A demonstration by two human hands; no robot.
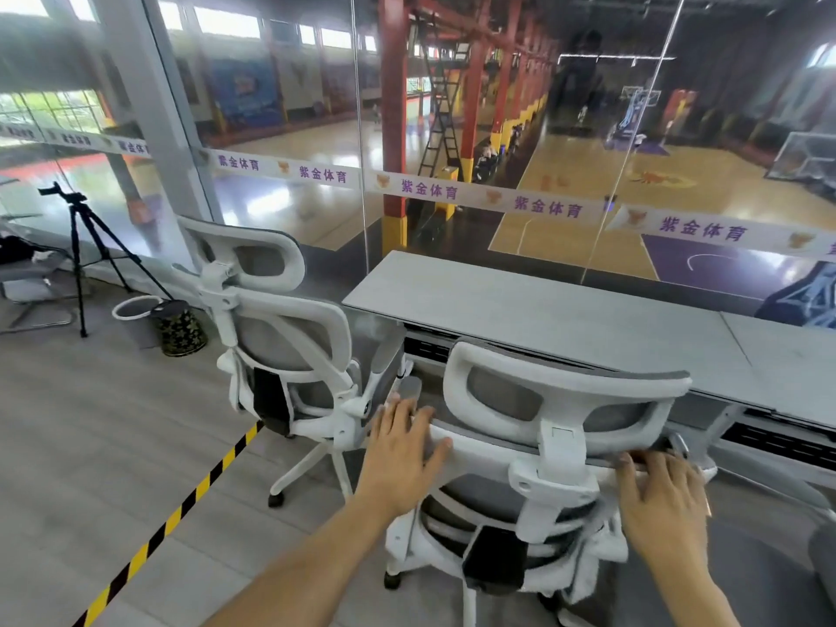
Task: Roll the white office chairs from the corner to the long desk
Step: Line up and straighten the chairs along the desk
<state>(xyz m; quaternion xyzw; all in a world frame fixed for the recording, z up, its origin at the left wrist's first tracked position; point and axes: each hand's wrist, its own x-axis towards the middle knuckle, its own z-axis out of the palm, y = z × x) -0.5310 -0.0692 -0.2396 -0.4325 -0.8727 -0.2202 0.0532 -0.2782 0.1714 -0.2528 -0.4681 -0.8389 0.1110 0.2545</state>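
- The near chair (565,382) faces the desk (543,310), just beside its front edge; its seat is hidden behind the backrest.
- The left hand (402,445) rests on the backrest's top rim, fingers straight and spread, gripping nothing.
- The right hand (660,495) lies on the same rim farther right. Its fingertips are blurred, so whether they hook over the edge cannot be told.
- The far chair (289,337) stands at the desk's left end, turned at an angle.
- Most of the near chair's base is covered by the arms.
- A tripod (79,246) and two bins (135,314) stand by the glass.
- A grey shape (823,558) is cut off at the right.
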